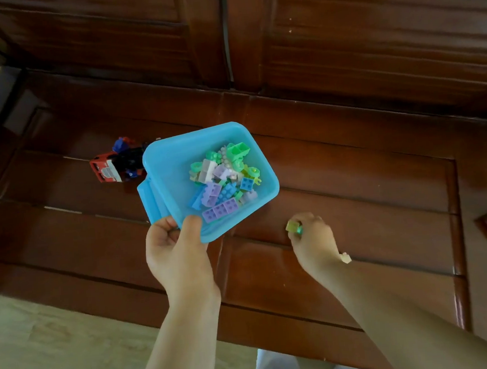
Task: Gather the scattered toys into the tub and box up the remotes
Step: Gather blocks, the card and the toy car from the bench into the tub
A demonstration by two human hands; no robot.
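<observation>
Dark glossy wooden bench, slatted, backed by panelled wood. Item: blue plastic tub, square with rounded corners, tilted, held above the bench; left hand grips its near rim, thumb inside. Contents: pastel studded bricks. Item: yellow-green brick, pinched in right hand fingers, at 4 o'clock from tub. Item: red-blue toy robot, at 9 o'clock, on bench.

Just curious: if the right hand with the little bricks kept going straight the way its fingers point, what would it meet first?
Probably the blue tub: the right hand points up-left toward its near rim, with only bare wood between, though depth is unclear.
</observation>
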